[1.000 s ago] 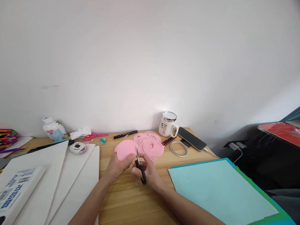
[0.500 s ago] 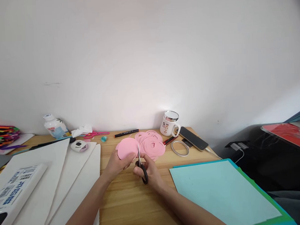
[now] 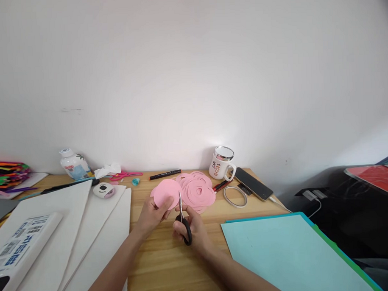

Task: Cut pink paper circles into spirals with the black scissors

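My left hand [image 3: 151, 215] pinches a round pink paper disc [image 3: 166, 193] and holds it upright over the wooden desk [image 3: 166, 261]. My right hand [image 3: 193, 230] grips black-handled scissors [image 3: 183, 222], blades pointing up along the disc's right edge. Just behind the disc lies a pile of pink paper rings and cut-outs [image 3: 197, 189].
White sheets [image 3: 73, 234] and a white box [image 3: 21, 249] lie at left, teal and green paper [image 3: 290, 254] at right. Along the back stand a bottle [image 3: 74, 165], a white paper punch [image 3: 103, 190], pink scissors [image 3: 125, 175], a black marker [image 3: 165, 174], a mug [image 3: 222, 162], a tape ring [image 3: 235, 196] and a phone [image 3: 253, 183].
The view tilted slightly, so everything sits a little lower. The disc has turned slightly in my left hand and the scissors stay at its right edge.
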Tool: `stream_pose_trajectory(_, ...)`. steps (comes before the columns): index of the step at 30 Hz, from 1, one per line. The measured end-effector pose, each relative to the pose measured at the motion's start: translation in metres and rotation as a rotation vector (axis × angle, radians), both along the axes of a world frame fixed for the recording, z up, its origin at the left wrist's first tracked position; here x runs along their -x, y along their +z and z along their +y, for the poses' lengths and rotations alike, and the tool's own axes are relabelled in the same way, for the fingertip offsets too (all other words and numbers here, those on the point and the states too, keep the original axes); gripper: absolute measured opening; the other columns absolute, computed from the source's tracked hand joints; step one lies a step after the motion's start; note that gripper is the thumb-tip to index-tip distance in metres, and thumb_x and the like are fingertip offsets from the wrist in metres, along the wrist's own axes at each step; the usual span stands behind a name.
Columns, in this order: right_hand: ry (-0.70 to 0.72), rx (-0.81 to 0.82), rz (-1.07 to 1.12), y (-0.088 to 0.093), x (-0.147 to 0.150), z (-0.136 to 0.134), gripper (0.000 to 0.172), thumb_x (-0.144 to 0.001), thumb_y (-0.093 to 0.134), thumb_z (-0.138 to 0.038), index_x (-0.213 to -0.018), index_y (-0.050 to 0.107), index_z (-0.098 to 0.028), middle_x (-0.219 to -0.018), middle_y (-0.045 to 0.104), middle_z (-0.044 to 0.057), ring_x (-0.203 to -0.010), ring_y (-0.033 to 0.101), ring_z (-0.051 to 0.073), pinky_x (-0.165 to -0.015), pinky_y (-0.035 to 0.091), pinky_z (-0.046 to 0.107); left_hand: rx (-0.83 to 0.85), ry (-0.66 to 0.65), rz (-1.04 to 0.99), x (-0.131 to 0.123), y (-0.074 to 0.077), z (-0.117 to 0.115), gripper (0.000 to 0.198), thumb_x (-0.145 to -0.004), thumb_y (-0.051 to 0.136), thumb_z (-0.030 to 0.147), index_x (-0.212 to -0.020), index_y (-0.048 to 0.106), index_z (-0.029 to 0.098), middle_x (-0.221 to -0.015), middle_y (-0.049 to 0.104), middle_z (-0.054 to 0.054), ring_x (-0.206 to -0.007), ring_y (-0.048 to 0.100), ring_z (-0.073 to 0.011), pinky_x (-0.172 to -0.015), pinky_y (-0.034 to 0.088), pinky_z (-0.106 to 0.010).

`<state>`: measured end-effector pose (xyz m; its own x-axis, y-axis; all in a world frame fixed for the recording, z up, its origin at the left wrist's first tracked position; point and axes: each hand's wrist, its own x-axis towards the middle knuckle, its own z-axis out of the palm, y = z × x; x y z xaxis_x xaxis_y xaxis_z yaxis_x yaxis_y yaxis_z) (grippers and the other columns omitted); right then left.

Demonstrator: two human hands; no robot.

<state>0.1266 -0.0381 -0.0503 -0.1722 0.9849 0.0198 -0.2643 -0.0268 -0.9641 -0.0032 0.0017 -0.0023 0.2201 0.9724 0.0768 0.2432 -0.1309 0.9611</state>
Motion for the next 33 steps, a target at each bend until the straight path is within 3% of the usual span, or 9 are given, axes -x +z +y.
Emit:
stream_pose_trajectory(5,0.024,0.023,0.015,-0.002,-0.001,0.001,0.051,-0.061,0.075,-0.041,-0.094,0.043,-0.021,-0.05,0.049,-0.009,-0.042,0.039,0.008,-0.041,0.027,0.018,0.086,0.029,-0.023,-0.005,0.004,-0.005,0.035,-0.07,0.058,0.044,-0.048,0.046,0.018,-0.039,0.036,0.006,-0.039,0.03,-0.0079,-0.038,0.025,-0.022)
stream_pose_trajectory(11,0.043,-0.047,0.085,0.005,-0.006,0.002,0.054,-0.059,0.079,-0.039,-0.096,0.045,-0.02,-0.061,0.051,-0.006,-0.052,0.038,0.009,-0.044,0.026,0.019,0.152,-0.035,-0.087,-0.001,0.002,-0.004,0.032,-0.068,0.061,0.041,-0.053,0.047,0.017,-0.042,0.037,0.006,-0.039,0.029,-0.0066,-0.036,0.022,-0.02)
stream_pose_trajectory(23,0.04,-0.016,-0.031,0.009,-0.007,0.0,0.05,-0.065,0.07,-0.045,-0.097,0.041,-0.021,-0.048,0.046,-0.01,-0.04,0.039,0.008,-0.039,0.028,0.018,0.149,-0.017,-0.172,0.001,0.001,-0.002,0.029,-0.067,0.063,0.037,-0.056,0.046,0.017,-0.04,0.033,0.009,-0.037,0.027,-0.0048,-0.036,0.018,-0.019)
stream_pose_trajectory(33,0.016,0.032,-0.036,0.002,-0.002,-0.001,0.05,-0.065,0.069,-0.047,-0.096,0.04,-0.021,-0.042,0.048,-0.011,-0.035,0.039,0.008,-0.036,0.027,0.017,0.039,-0.023,-0.05,0.0,0.001,-0.002,0.041,-0.075,0.054,0.044,-0.046,0.045,0.017,-0.036,0.035,0.006,-0.037,0.029,-0.0064,-0.038,0.022,-0.022)
